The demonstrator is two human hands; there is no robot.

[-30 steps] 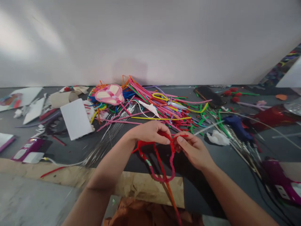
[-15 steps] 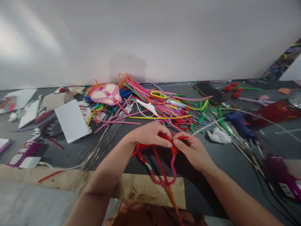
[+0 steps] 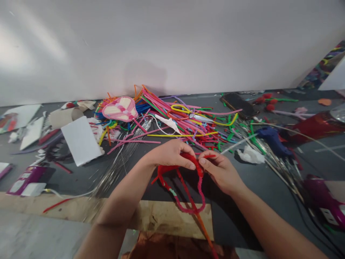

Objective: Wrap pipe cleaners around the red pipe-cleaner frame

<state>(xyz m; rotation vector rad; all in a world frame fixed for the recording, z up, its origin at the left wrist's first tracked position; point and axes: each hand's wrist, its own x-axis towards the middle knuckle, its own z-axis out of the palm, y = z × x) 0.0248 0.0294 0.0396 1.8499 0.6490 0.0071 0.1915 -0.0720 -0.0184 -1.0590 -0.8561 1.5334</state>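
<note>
Both my hands meet over the dark table, pinching a red pipe-cleaner shape (image 3: 199, 187). My left hand (image 3: 169, 154) is closed on its upper left part. My right hand (image 3: 219, 169) pinches the top right, thumb against the fuzzy wire. The shape hangs below my fingers as a loop, with a red-orange stem running down toward me. A big heap of coloured pipe cleaners (image 3: 183, 122) lies just beyond my hands.
A pink fan-like craft piece (image 3: 120, 108) and a white card (image 3: 80, 140) lie left of the heap. Thin wires (image 3: 121, 162), a black phone (image 3: 238, 104), a blue glue gun (image 3: 273, 140), white tissue (image 3: 249, 155) and a purple object (image 3: 323, 203) surround. A wooden board (image 3: 167, 221) lies near me.
My hands stay together on the red shape; the loop below has swung slightly right and opened a little. The view has shifted a bit.
</note>
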